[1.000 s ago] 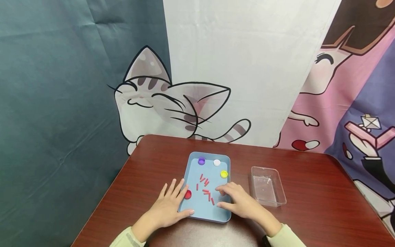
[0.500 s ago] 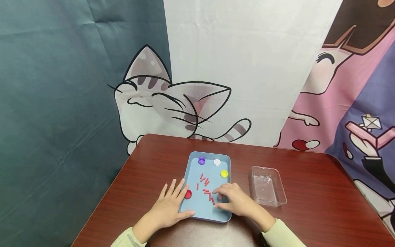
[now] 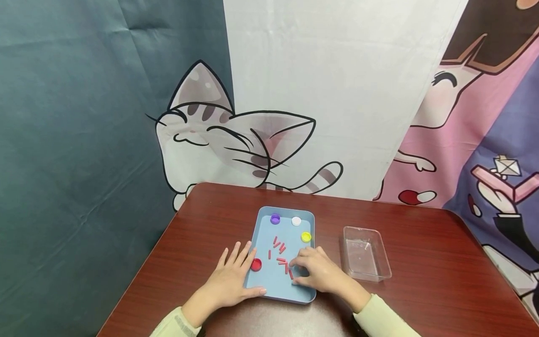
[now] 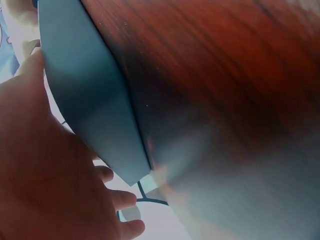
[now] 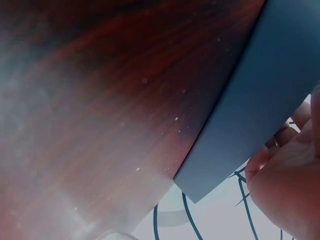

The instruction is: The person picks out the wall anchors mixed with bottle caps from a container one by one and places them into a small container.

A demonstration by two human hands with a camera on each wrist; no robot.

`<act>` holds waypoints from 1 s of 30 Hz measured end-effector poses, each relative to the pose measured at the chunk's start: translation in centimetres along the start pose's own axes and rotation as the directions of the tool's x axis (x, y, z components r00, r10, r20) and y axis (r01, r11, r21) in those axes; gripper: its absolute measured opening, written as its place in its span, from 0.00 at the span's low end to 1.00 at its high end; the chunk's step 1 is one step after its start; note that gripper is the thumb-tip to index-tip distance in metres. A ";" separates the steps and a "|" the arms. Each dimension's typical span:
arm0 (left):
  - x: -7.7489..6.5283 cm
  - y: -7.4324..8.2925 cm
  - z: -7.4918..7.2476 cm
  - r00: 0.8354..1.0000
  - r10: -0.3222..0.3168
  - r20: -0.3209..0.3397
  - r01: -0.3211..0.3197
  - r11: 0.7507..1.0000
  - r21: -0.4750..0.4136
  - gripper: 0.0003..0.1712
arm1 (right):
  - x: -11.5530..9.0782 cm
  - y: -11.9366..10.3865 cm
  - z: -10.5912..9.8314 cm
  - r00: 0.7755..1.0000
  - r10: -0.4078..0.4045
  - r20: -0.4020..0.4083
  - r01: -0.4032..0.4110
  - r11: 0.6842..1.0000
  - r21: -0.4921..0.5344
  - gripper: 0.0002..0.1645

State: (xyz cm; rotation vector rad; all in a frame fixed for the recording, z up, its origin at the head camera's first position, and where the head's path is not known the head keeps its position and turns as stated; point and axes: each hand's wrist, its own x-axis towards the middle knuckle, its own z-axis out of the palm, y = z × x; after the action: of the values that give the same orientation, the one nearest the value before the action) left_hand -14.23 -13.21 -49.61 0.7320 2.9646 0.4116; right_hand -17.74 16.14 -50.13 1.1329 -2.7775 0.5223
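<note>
**Red sticks lay scattered in a blue tray**

The short red sticks (image 3: 269, 254) lay loose on the floor of the blue tray (image 3: 286, 289), some slanting, some touching or close to a neighbour, mostly around the middle and toward the right hand. The tray stood on a reddish-brown wooden table (image 3: 202, 229).

The left hand (image 3: 229, 282) rested along the tray's left edge, its fingers straight and spread, its thumb reaching over the near left part; it gripped no object. A red cap (image 3: 256, 265) lay just beside its forefinger, inside the tray. The right hand (image 3: 316, 270) reached over the right rim with curved fingers, thumb and forefinger at the nearest sticks; whether they pinched one could not be told. Both wrist views mainly showed the tray's outer wall and the wood beside it, with fingertips out of clear sight.

Along the far end of the tray lay a purple cap (image 3: 275, 219) and a white cap (image 3: 296, 221), with a yellow cap (image 3: 306, 237) near the right wall. Right of the tray, apart from it, stood a clear plastic box (image 3: 363, 257). Behind the table hung a backdrop printed with a smiling cartoon cat (image 3: 193, 133).
</note>
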 end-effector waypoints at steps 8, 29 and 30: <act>0.1 0.1 0.2 1.000 -0.028 -0.014 0.028 1.000 0.014 0.62 | 0.3 0.1 0.0 1.000 0.004 0.001 -0.004 0.999 -0.034 0.20; 0.1 0.3 0.3 0.997 -0.076 -0.006 0.076 0.997 -0.004 0.65 | 0.6 0.1 0.4 0.999 0.021 0.048 -0.018 0.999 -0.048 0.22; 0.1 0.3 0.4 0.997 -0.076 -0.006 0.076 0.997 -0.004 0.65 | 0.6 0.1 0.4 0.998 0.023 0.050 -0.021 0.998 -0.053 0.22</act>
State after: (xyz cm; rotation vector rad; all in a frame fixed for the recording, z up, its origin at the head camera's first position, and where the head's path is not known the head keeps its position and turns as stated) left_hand -14.13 -12.79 -49.86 0.6170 2.9851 0.4152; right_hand -18.22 15.63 -50.43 1.1210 -2.8317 0.4264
